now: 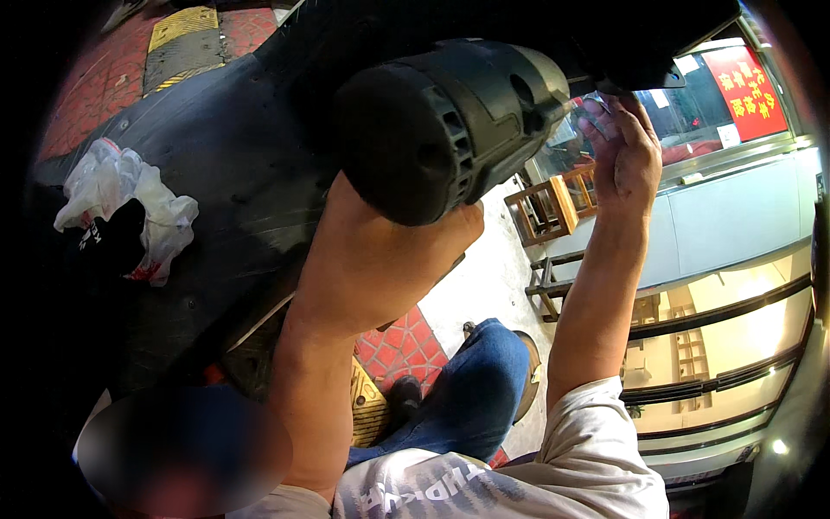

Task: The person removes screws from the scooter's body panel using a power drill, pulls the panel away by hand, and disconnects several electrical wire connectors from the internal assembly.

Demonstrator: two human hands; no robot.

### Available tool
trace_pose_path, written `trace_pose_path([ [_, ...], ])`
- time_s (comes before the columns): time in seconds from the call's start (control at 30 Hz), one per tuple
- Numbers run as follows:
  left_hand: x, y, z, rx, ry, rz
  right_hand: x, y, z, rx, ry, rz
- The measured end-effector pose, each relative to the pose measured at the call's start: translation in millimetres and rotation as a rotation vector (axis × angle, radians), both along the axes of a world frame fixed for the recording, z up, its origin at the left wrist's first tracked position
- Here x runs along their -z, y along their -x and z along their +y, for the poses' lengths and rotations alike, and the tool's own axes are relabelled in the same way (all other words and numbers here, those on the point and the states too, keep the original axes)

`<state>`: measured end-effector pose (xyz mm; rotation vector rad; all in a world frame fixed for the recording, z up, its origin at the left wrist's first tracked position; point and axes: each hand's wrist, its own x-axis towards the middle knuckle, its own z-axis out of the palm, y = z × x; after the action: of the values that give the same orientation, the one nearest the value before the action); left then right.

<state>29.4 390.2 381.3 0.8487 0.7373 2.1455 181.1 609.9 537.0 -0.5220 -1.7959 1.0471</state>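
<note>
My left hand point(398, 246) is closed on the handle of a bulky black power tool point(445, 121), which hides most of the fingers. The tool's front end points toward my right hand point(624, 151), raised beside it with fingers curled at a black bracket point(666, 76) under a large dark vehicle body. Whatever small thing those fingertips may hold is too small to name. A broad scuffed black plastic panel point(238, 173) spreads along the left, bearing a crumpled white plastic bag point(169, 221) and a black cloth item point(112, 238).
Wooden stools point(540, 212) stand by a glass-fronted shop counter point(718, 216) with a red poster point(743, 91). Paving in red point(402, 346) and yellow point(367, 398) lies below, near my jeans-clad leg point(475, 381). A blurred patch covers the lower left.
</note>
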Motion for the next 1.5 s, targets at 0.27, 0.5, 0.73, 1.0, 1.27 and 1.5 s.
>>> trace_pose_path([
  [0.27, -1.1, -6.0, -7.8, 0.041, 0.054, -0.021, 0.6, -8.0, -2.3, -0.153, 0.199, 0.083],
  [0.5, -1.8, -9.5, -13.3, 0.042, 0.080, -0.019, 27.2, -1.1, -18.3, -0.220, 0.506, 0.177],
  [0.73, -0.7, -8.4, -12.2, -0.005, 0.092, 0.028, 37.8, 6.9, -22.7, -0.365, 0.642, 0.164],
  [1.0, -1.7, -7.6, -9.9, -0.050, 0.078, 0.069, 37.5, 14.8, -19.8, -0.418, 0.652, 0.152],
  [1.27, -2.7, -4.8, -8.8, -0.072, 0.075, 0.098, 36.1, 19.0, -28.1, -0.366, 0.612, 0.178],
  [1.5, -1.2, -7.1, -7.2, -0.083, 0.082, 0.120, 38.5, 27.3, -36.4, -0.263, 0.605, 0.210],
])
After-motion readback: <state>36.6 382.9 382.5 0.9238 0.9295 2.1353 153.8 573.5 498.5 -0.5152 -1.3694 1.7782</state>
